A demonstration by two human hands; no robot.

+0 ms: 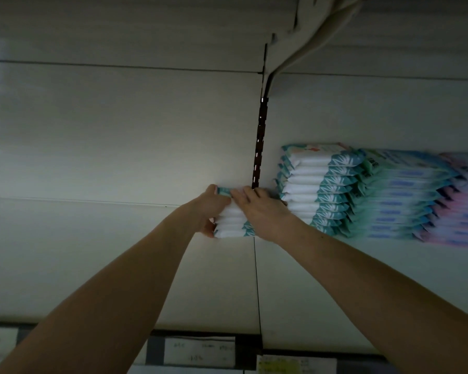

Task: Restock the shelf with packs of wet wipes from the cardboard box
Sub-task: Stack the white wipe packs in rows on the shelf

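A small stack of white and teal wet wipe packs (pixel 230 224) sits on the pale shelf (pixel 119 265), near the back panel. My left hand (pixel 209 211) grips the stack's left end, thumb low and fingers over the top. My right hand (pixel 262 211) lies across the top and right side of the same stack, fingers curled over it. Just to the right stands a taller stack of matching wet wipe packs (pixel 319 187). The cardboard box is out of view.
Further right are stacks of green and blue packs (pixel 405 195) and pink packs (pixel 462 201). A dark slotted upright (pixel 258 152) runs up the back panel behind my hands. Price labels (pixel 200 352) line the shelf's front edge. An upper shelf bracket (pixel 308 41) hangs above.
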